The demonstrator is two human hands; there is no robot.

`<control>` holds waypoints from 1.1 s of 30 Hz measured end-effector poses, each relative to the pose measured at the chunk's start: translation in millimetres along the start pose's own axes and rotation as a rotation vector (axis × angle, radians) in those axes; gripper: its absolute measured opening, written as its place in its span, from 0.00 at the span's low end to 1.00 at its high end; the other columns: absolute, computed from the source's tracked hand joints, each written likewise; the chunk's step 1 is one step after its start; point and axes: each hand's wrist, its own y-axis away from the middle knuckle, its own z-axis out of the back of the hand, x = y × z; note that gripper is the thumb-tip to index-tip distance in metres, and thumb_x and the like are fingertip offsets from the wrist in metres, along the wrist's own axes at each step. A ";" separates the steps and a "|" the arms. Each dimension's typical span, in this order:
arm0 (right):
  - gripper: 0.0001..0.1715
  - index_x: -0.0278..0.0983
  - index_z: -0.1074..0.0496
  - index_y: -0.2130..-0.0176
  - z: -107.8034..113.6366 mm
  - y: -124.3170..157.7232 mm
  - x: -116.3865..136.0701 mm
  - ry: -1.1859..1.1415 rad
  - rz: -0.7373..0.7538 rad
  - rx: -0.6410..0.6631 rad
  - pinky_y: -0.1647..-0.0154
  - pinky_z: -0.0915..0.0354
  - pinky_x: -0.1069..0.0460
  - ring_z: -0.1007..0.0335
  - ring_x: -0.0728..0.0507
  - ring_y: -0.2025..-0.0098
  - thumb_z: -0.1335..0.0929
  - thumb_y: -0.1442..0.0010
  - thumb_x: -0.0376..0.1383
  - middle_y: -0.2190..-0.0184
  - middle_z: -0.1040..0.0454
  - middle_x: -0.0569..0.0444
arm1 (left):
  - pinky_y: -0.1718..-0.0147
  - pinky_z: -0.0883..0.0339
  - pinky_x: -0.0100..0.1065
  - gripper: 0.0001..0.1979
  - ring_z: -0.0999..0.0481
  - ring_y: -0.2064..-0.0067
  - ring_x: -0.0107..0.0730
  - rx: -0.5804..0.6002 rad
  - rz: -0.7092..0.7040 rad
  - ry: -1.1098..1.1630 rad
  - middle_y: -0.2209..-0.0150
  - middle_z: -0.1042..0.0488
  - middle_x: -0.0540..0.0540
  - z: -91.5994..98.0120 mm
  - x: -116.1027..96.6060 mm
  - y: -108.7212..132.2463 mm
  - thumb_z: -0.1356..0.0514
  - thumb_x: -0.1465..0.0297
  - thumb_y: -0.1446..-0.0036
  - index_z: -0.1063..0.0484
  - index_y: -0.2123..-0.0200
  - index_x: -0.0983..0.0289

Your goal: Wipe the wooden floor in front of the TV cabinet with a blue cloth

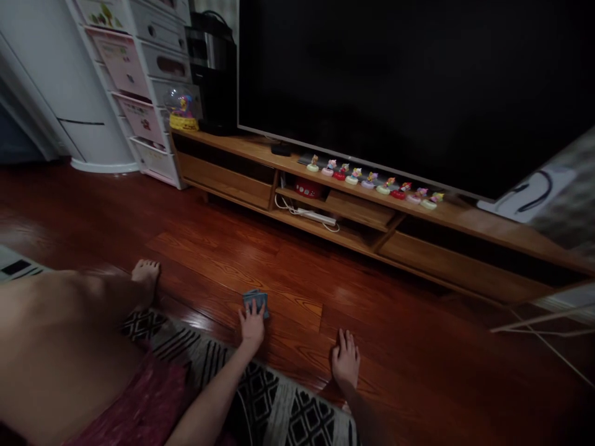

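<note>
My left hand [252,325] lies with its fingers spread over a small pile of blue cards [250,295] on the wooden floor. The cards are fanned unevenly, and part of the pile is hidden under my fingers. Off to the right, my right hand [346,360] rests palm down on the bare floor with its fingers stretched out. It holds nothing and is apart from the cards.
A patterned rug [260,393] runs beneath my arms, and my bare leg [56,322] is at left. Ahead stands a low wooden TV cabinet [279,217] with a row of small figurines [369,181] and a large television [395,80]. Plastic drawers [125,68] stand at back left.
</note>
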 end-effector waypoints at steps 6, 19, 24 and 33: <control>0.39 0.35 0.43 0.30 3.4 0.5 1.9 0.000 -0.015 0.022 0.30 0.57 0.43 0.58 0.43 0.27 0.52 0.35 0.40 0.29 0.46 0.48 | 0.34 0.56 0.65 0.24 0.50 0.28 0.51 0.147 -0.768 0.064 0.28 0.47 0.54 -73.1 -79.4 79.0 0.51 0.65 0.32 0.36 0.34 0.48; 0.38 0.34 0.42 0.31 6.7 1.8 3.9 0.017 -0.006 0.019 0.30 0.56 0.43 0.56 0.43 0.28 0.51 0.35 0.39 0.30 0.44 0.47 | 0.33 0.59 0.64 0.33 0.52 0.27 0.48 0.003 -0.184 0.062 0.27 0.50 0.53 -19.5 -12.2 4.6 0.53 0.77 0.37 0.42 0.32 0.47; 0.38 0.35 0.43 0.30 2.5 1.0 2.0 0.027 -0.007 0.022 0.30 0.56 0.43 0.58 0.43 0.27 0.51 0.35 0.39 0.29 0.45 0.47 | 0.34 0.58 0.65 0.31 0.49 0.28 0.53 -0.040 -0.082 -0.040 0.28 0.47 0.57 -16.9 -10.5 7.9 0.55 0.75 0.35 0.42 0.31 0.51; 0.37 0.35 0.42 0.31 2.6 1.2 0.3 0.036 0.003 0.014 0.31 0.54 0.43 0.58 0.43 0.27 0.50 0.35 0.39 0.29 0.45 0.47 | 0.32 0.61 0.64 0.24 0.50 0.28 0.47 0.149 -0.908 0.093 0.28 0.48 0.51 -104.7 -98.6 100.3 0.50 0.61 0.32 0.37 0.35 0.46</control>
